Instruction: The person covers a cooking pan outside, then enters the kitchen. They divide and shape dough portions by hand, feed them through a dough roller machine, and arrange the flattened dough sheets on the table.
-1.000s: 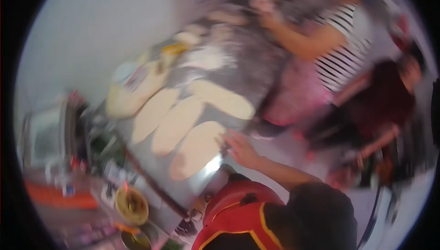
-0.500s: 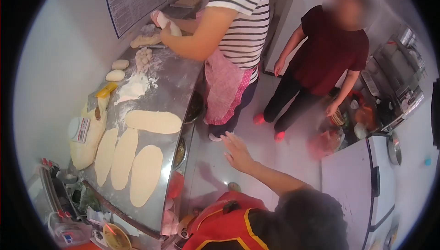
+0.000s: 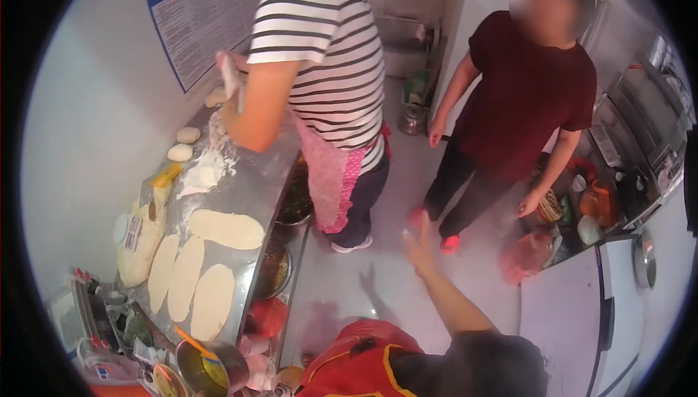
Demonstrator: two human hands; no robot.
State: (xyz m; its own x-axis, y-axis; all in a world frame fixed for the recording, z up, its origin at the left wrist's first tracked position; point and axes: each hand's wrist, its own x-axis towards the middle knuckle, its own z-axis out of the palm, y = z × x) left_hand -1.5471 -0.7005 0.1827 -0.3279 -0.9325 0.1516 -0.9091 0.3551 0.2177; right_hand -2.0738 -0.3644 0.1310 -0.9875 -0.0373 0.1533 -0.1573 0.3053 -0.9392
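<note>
My right hand [image 3: 419, 248] reaches out over the floor, away from the counter, holding nothing, its fingers stretched out and somewhat blurred. My left hand is out of view. To the left, the metal counter [image 3: 251, 153] carries several flat oval dough sheets [image 3: 227, 229]. Behind them lie loose white flour [image 3: 206, 173] and two small dough pieces [image 3: 180, 152]. A co-worker in a striped shirt [image 3: 320, 55] holds a pale piece of dough [image 3: 230, 77] in both hands at the counter's far end.
A second person in a dark red shirt [image 3: 534, 99] stands in the aisle facing me. A white cabinet [image 3: 563, 317] is at right. A metal pot [image 3: 236, 374] and a rolling pin [image 3: 150, 322] are at the counter's near end. Bowls [image 3: 280, 270] sit under the counter.
My right hand has swung rightward, fingers now pointing more upward. The striped-shirt co-worker appears farther left, still holding the dough. The view has shifted, showing a pot at the near end.
</note>
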